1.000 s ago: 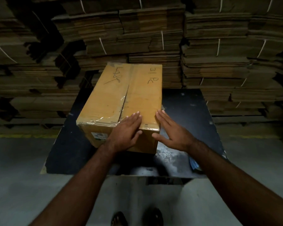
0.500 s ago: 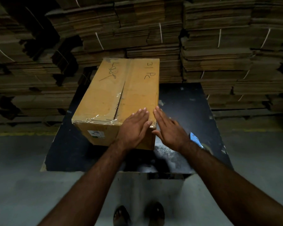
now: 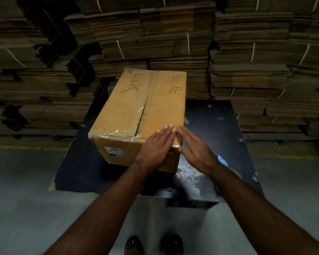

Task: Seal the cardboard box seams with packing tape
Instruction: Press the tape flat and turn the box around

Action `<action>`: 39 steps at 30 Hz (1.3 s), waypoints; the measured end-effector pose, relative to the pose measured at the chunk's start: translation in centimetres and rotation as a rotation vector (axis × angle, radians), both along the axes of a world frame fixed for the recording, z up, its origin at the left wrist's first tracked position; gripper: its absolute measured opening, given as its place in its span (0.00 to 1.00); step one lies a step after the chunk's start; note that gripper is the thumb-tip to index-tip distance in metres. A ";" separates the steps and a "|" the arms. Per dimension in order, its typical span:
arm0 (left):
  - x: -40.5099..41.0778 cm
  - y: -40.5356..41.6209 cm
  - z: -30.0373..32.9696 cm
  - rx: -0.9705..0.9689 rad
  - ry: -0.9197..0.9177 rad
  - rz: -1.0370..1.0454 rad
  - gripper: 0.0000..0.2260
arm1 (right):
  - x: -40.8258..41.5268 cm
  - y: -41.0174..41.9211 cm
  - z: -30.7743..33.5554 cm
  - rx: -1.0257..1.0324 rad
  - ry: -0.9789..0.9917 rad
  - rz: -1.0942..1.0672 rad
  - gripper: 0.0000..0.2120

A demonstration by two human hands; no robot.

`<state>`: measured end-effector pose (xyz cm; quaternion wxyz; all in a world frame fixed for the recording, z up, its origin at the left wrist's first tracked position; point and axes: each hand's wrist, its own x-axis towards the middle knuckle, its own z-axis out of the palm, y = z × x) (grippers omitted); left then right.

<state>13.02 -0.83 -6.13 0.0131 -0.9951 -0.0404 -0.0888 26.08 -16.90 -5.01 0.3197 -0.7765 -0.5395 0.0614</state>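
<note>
cardboard box [image 3: 142, 115] under flat left hand [image 3: 155, 150], right hand [image 3: 197, 151] beside corner

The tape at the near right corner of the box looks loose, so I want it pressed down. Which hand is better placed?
Probably the left hand: it lies flat on the box top beside that corner's tape. The right hand is alongside, off the edge.

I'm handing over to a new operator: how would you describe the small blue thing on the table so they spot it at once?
Start at the black table that carries the cardboard box. Go to the right hand at the box's near right corner. Just behind that wrist a small blue item pokes out, the only bright blue thing there; what it is cannot be told.
</note>
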 end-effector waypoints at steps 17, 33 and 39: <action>-7.1 3.4 0.7 -0.163 -0.102 0.308 0.32 | -0.1 1.3 0.1 -0.309 -0.330 0.032 0.39; -7.9 5.2 4.2 -0.510 -0.217 0.228 0.18 | -4.2 9.9 3.0 -0.424 -0.103 -0.416 0.37; -6.8 11.3 4.6 -0.362 -0.006 0.517 0.26 | -4.4 10.9 2.5 -0.384 -0.140 -0.568 0.40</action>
